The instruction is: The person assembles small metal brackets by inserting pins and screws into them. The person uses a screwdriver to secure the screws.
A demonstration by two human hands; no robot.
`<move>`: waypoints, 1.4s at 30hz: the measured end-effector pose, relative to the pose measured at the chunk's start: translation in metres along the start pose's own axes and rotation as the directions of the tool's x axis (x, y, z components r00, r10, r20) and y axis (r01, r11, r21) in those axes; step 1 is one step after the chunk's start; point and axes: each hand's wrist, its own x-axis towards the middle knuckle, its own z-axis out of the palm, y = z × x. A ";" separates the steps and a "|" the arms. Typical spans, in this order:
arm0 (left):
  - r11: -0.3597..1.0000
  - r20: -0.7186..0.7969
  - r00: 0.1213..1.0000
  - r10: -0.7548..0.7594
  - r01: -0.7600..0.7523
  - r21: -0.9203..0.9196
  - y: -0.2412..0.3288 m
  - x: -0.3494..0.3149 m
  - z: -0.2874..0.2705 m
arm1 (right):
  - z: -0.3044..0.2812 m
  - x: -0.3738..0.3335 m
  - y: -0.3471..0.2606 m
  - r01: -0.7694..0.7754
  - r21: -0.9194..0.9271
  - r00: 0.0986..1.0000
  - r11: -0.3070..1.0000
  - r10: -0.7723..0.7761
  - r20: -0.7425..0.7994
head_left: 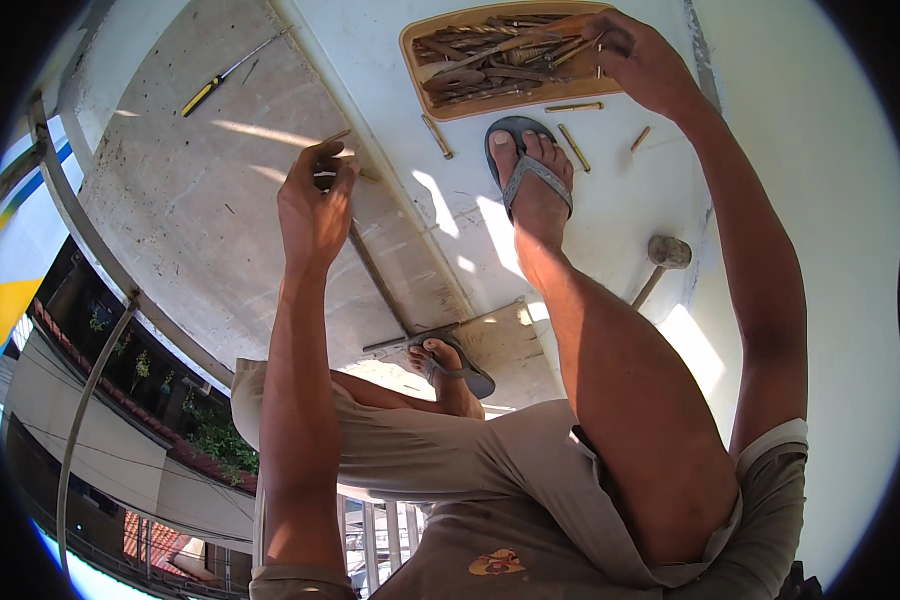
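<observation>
My left hand is raised over the grey floor with its fingers curled in. A thin brownish piece shows at its fingertips, too small to name. My right hand reaches over the right end of a tan plastic tray, fingers bent together among the pieces there. Whatever is between those fingers is hidden. Inside the tray lies a heap of drill bits, bolts and other worn metal pieces. Several brass-coloured bolts lie outside it, including one bolt at left and another bolt beside my sandalled foot.
A hammer with a blocky grey head lies right of my raised leg. A yellow-and-black screwdriver rests on the floor at far left. A long thin rod runs toward my other foot. Metal railing borders the left, a pale wall the right.
</observation>
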 end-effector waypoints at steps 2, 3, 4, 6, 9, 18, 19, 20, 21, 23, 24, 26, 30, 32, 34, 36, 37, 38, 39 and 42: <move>1.000 0.040 0.999 -0.013 0.014 -0.022 0.011 -0.002 0.005 | -0.006 -0.011 0.016 -0.076 0.380 0.997 0.922 0.081 0.003; 0.999 0.064 0.997 -0.035 0.037 -0.025 0.014 -0.004 0.006 | -0.008 -0.018 0.015 -0.087 0.371 0.995 0.924 0.095 -0.003; 0.997 0.090 0.995 -0.049 0.053 -0.050 0.017 -0.007 0.007 | -0.008 -0.026 0.017 -0.113 0.625 0.993 0.772 0.105 0.050; 0.999 0.124 0.991 -0.040 0.043 -0.017 0.013 -0.007 0.009 | -0.004 -0.039 0.018 -0.139 0.884 0.989 0.447 0.115 0.098; 0.998 0.148 0.988 -0.049 0.042 0.053 0.009 -0.007 0.014 | 0.007 -0.056 0.023 -0.194 0.960 0.981 0.201 0.057 0.187; 1.000 0.052 0.999 0.010 -0.011 0.019 0.015 0.011 0.024 | 0.086 -0.084 -0.031 -0.142 0.378 0.977 0.915 0.068 0.204; 1.000 0.055 0.998 0.012 -0.014 0.019 0.014 0.010 0.023 | 0.092 -0.084 -0.048 -0.060 0.237 0.981 0.970 0.014 0.191; 1.000 0.049 0.999 0.014 -0.014 -0.005 0.010 0.009 0.023 | 0.098 -0.081 -0.061 0.024 0.085 0.982 0.996 -0.039 0.184; 0.999 0.045 0.999 0.020 -0.019 -0.032 0.010 0.009 0.022 | 0.111 -0.075 -0.066 0.096 -0.044 0.980 0.994 -0.087 0.179; 0.999 0.065 0.998 0.013 -0.011 -0.033 0.010 0.008 0.024 | 0.124 -0.065 -0.086 0.159 -0.170 0.972 0.972 -0.124 0.200; 0.999 0.071 0.997 0.006 -0.003 -0.040 0.007 0.008 0.025 | 0.128 -0.060 -0.096 0.172 -0.198 0.969 0.965 -0.130 0.208; 0.998 0.076 0.997 0.013 -0.009 -0.055 0.006 0.007 0.027 | 0.157 -0.045 -0.093 0.243 -0.165 0.966 0.956 -0.223 0.131; 0.999 0.112 0.993 0.029 -0.024 -0.048 0.003 0.007 0.025 | 0.176 -0.029 -0.094 0.292 -0.220 0.957 0.931 -0.283 0.072; 0.998 0.126 0.991 0.040 -0.033 -0.056 0.004 0.007 0.027 | 0.173 -0.030 -0.092 0.292 -0.127 0.935 0.948 -0.255 0.245; 0.998 0.127 0.991 0.037 -0.030 -0.055 0.008 0.003 0.023 | 0.154 -0.040 -0.107 0.266 -0.061 0.922 0.962 -0.235 0.307; 0.962 0.233 0.971 -0.059 0.118 -0.246 0.024 -0.002 0.022 | 0.143 -0.047 -0.108 0.207 0.071 0.890 0.976 -0.218 0.400; 0.963 0.232 0.971 -0.053 0.111 -0.247 0.030 -0.003 0.022 | 0.140 -0.051 -0.105 0.207 0.068 0.893 0.976 -0.217 0.394; 0.951 0.319 0.946 -0.064 0.154 -0.268 0.034 -0.004 0.022 | 0.138 -0.055 -0.101 0.175 0.208 0.883 0.962 -0.247 0.399; 0.937 0.405 0.911 -0.074 0.202 -0.284 0.036 -0.004 0.022 | 0.135 -0.059 -0.099 0.136 0.343 0.873 0.929 -0.276 0.401; 0.916 0.434 0.895 -0.104 0.256 -0.308 0.042 -0.006 0.029 | 0.120 -0.069 -0.093 0.035 0.456 0.890 0.889 -0.235 0.391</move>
